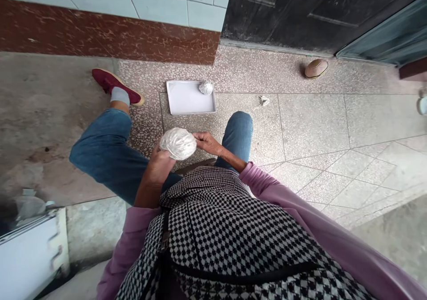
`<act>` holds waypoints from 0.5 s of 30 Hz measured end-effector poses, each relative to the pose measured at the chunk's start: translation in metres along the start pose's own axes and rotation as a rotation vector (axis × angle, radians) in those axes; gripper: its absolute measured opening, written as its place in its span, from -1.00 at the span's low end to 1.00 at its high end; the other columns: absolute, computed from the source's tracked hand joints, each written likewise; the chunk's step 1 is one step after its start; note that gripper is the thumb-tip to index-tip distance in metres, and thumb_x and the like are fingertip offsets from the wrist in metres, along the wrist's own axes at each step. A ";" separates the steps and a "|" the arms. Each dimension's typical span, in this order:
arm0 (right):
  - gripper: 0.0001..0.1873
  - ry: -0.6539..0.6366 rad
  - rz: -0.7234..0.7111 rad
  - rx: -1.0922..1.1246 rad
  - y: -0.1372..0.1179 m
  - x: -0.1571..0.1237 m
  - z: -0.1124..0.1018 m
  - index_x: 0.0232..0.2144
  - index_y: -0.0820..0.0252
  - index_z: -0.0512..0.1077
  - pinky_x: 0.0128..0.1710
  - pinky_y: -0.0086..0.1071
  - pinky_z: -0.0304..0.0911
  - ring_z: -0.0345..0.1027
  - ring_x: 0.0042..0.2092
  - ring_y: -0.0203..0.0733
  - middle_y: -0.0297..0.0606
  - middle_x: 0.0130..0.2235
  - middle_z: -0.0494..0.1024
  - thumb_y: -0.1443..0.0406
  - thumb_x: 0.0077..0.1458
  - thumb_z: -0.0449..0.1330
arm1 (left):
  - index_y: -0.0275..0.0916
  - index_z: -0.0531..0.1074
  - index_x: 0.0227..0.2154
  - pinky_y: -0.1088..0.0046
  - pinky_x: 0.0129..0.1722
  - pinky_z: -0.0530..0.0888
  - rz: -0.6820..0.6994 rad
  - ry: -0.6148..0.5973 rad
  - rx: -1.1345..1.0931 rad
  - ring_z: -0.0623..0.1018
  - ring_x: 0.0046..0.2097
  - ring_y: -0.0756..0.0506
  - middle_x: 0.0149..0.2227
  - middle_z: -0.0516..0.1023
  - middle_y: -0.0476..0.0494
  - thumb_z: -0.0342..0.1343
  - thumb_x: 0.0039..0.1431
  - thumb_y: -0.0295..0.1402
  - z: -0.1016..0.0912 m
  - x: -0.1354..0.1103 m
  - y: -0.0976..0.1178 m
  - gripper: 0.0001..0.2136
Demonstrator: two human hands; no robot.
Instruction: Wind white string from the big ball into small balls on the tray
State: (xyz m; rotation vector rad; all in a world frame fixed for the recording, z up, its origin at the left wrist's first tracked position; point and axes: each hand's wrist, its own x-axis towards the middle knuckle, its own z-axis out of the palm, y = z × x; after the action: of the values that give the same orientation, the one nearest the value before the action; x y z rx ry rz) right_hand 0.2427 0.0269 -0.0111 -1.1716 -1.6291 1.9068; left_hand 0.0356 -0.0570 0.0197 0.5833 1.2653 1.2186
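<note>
"What's in your hands?"

"A crinkled, silvery-white wrapped ball, foil or plastic, I can't tell which. My left hand cups it from below, with the fingers curled up its side. My right hand comes in from the other side and presses its fingers on it. The hands are together, clamped on the ball."

"Where is the ball?"

"Near the long front edge of a shallow white rectangular tray, on my side of it and not touching. Inside the tray, by its far right corner, sits a small crumpled foil ball."

"How much room is there around your hands?"

"Little on the right: my bent knee in blue denim jeans rises just beside the tray's near right corner, right by my right hand. My left thigh in the same blue denim lies to the left of the tray, and a maroon shoe with a tan sole sits just beside the tray's left edge. Past the tray's right edge, speckled pale terrazzo floor stretches a long way, with a small frayed white scrap near the tray."
</note>
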 end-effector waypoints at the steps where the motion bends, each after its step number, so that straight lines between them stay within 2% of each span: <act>1: -0.18 -0.016 -0.008 -0.016 0.001 -0.007 0.005 -0.43 0.10 0.36 -0.15 -0.30 0.14 0.17 -0.25 -0.19 -0.42 -0.42 0.31 -0.28 0.73 0.42 | -0.03 0.76 0.12 -0.30 0.25 0.86 -0.005 0.012 -0.022 0.84 0.25 -0.60 0.07 0.87 -0.38 0.53 0.01 0.10 0.001 0.002 0.001 -0.38; 4: -0.35 -0.131 -0.029 -0.085 -0.005 -0.028 0.015 -0.32 0.13 0.53 -0.08 -0.26 0.27 0.38 -0.19 -0.10 -0.31 -0.32 0.54 -0.16 0.73 0.43 | -0.06 0.70 0.13 -0.23 0.36 0.81 -0.010 0.105 -0.019 0.81 0.29 -0.55 0.06 0.84 -0.33 0.57 -0.07 0.05 -0.002 0.013 -0.003 -0.33; 6: -0.44 -0.239 -0.054 -0.122 -0.017 -0.039 0.017 -0.29 0.11 0.56 -0.04 -0.23 0.32 0.46 -0.15 -0.05 -0.27 -0.26 0.63 -0.08 0.72 0.45 | -0.09 0.63 0.12 -0.16 0.41 0.76 0.038 0.205 0.102 0.79 0.28 -0.49 0.07 0.81 -0.27 0.64 -0.19 -0.05 -0.009 0.021 -0.009 -0.26; 8: -0.49 -0.289 -0.097 -0.143 -0.030 -0.043 0.012 -0.25 0.09 0.58 -0.01 -0.20 0.35 0.48 -0.13 -0.03 -0.25 -0.22 0.67 -0.07 0.72 0.45 | -0.12 0.57 0.14 -0.09 0.43 0.72 0.088 0.275 0.246 0.76 0.27 -0.44 0.13 0.78 -0.24 0.72 -0.25 -0.15 -0.018 0.025 -0.017 -0.19; 10: -0.51 -0.251 -0.169 -0.152 -0.041 -0.037 -0.001 -0.17 0.09 0.63 0.04 -0.19 0.37 0.50 -0.11 -0.03 -0.24 -0.17 0.69 -0.11 0.74 0.42 | -0.14 0.50 0.16 -0.04 0.44 0.68 0.094 0.269 0.349 0.73 0.27 -0.40 0.17 0.75 -0.23 0.74 -0.21 -0.25 -0.024 0.025 -0.022 -0.17; 13: -0.41 -0.116 -0.261 -0.178 -0.047 -0.012 -0.028 -0.15 0.10 0.63 0.04 -0.20 0.35 0.44 -0.12 -0.07 -0.24 -0.16 0.66 -0.23 0.76 0.38 | -0.14 0.45 0.15 0.03 0.40 0.68 0.036 0.169 0.426 0.73 0.24 -0.38 0.14 0.72 -0.17 0.69 -0.11 -0.32 -0.028 0.019 -0.025 -0.24; 15: -0.32 -0.038 -0.284 -0.178 -0.044 0.007 -0.043 -0.18 0.11 0.60 -0.01 -0.23 0.32 0.37 -0.15 -0.10 -0.25 -0.19 0.62 -0.31 0.75 0.36 | -0.14 0.47 0.16 0.06 0.32 0.71 -0.011 0.076 0.388 0.75 0.21 -0.39 0.09 0.73 -0.16 0.69 -0.11 -0.30 -0.027 0.015 -0.024 -0.24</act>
State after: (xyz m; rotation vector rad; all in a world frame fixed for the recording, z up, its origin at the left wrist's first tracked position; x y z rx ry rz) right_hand 0.2618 0.0705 0.0278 -0.9121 -1.9037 1.6441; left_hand 0.0172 -0.0585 -0.0145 0.8135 1.5819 0.9976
